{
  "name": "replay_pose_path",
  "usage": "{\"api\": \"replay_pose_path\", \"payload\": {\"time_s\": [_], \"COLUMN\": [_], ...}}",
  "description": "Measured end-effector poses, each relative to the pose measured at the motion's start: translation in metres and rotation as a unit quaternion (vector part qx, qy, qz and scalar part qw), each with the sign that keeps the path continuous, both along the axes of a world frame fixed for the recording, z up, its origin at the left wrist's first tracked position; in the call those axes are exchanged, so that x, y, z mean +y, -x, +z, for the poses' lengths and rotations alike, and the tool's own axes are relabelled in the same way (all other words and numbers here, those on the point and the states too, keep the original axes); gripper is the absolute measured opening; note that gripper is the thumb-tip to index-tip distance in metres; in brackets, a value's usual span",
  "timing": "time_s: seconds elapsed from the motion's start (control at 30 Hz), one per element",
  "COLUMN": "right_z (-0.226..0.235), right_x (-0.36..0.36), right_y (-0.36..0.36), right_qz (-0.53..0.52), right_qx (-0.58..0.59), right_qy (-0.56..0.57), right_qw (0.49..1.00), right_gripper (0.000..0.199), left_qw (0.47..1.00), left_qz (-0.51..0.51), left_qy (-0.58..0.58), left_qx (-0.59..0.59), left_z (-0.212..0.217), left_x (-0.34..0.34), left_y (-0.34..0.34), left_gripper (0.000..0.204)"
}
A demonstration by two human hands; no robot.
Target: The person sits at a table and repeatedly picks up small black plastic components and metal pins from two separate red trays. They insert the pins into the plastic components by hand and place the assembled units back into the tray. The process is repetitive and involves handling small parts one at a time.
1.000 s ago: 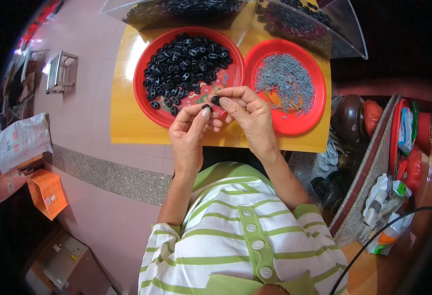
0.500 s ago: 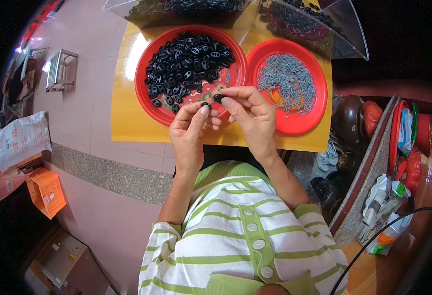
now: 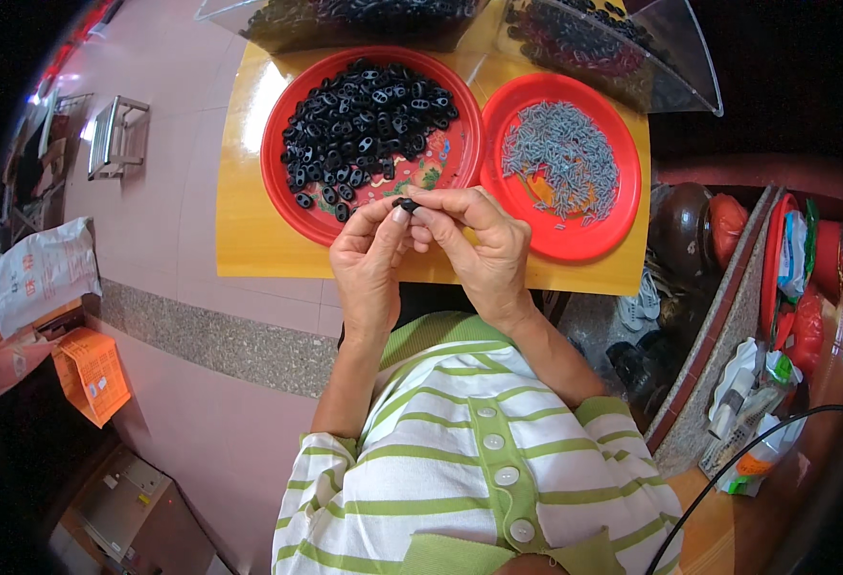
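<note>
My left hand and my right hand meet over the near edge of the big red tray. Thumbs and forefingers of both are closed on a small black plastic piece. Fingertips cover much of it, so I cannot tell whether it is one part or two pressed together. Beyond my hands, a heap of black oval plastic pieces with two holes lies in that tray. A smaller red plate to the right holds a pile of tiny grey slender parts, perhaps springs.
Both trays stand on a yellow table. Two clear bins, one at the back left and one at the back right, hold more black pieces. A black cable curves past at the lower right. A metal stool stands on the floor leftward.
My right hand has moved left and slightly down, bringing its black piece against the one in my left hand. The left hand has barely moved.
</note>
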State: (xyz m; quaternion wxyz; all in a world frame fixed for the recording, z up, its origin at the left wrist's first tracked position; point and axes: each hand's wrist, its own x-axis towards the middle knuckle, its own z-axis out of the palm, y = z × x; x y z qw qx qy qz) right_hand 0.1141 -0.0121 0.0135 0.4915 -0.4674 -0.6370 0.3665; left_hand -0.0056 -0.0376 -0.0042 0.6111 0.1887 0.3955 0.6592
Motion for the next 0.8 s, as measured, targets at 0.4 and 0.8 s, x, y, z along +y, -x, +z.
{"api": "replay_pose_path", "payload": {"time_s": [0.4, 0.8], "right_z": [0.003, 0.0002], "right_x": [0.0046, 0.009], "right_y": [0.0002, -0.0025], "right_qz": [0.037, 0.044], "right_qx": [0.227, 0.251], "right_qy": [0.188, 0.232], "right_qw": [0.955, 0.939], "right_gripper": [0.016, 0.02], "left_qw": [1.0, 1.0], "left_qz": [-0.006, -0.018], "left_qy": [0.004, -0.003], "left_qx": [0.005, 0.006], "left_z": [0.0011, 0.0019], "left_x": [0.0049, 0.0044], "left_y": [0.002, 0.0008], "left_gripper": [0.014, 0.013]}}
